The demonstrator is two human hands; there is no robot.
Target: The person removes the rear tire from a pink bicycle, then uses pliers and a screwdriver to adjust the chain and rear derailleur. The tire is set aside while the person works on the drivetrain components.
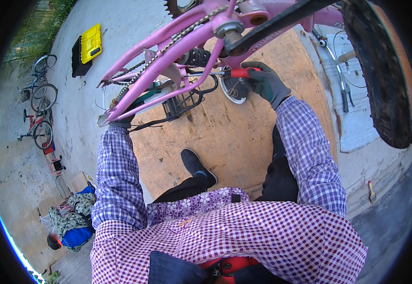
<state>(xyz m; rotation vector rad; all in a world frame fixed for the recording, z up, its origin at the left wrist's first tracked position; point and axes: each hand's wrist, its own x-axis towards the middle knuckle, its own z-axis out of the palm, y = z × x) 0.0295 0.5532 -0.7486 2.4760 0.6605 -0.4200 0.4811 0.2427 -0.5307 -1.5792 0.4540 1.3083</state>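
Note:
A pink bicycle frame [168, 61] spans the upper middle of the head view, with a chain [187, 32] along it and a black crank arm [277, 28]. My right hand [268, 85], in a grey and green glove, is closed round the red handle of a screwdriver [244, 72]. Its thin shaft points left, in among the pink tubes behind the crank. My left hand [123, 122] reaches behind the rear end of the frame. Tubes hide most of its fingers, so their grip does not show. Below the frame is a black metal rack [180, 105].
A brown board [234, 142] lies under my feet. A black tyre [381, 75] stands close on the right, beside a handlebar [341, 71] on pale sheeting. Left are a yellow-black toolbox [90, 43], several bicycles [42, 97] and a person [75, 220]. A brush [371, 191] lies lower right.

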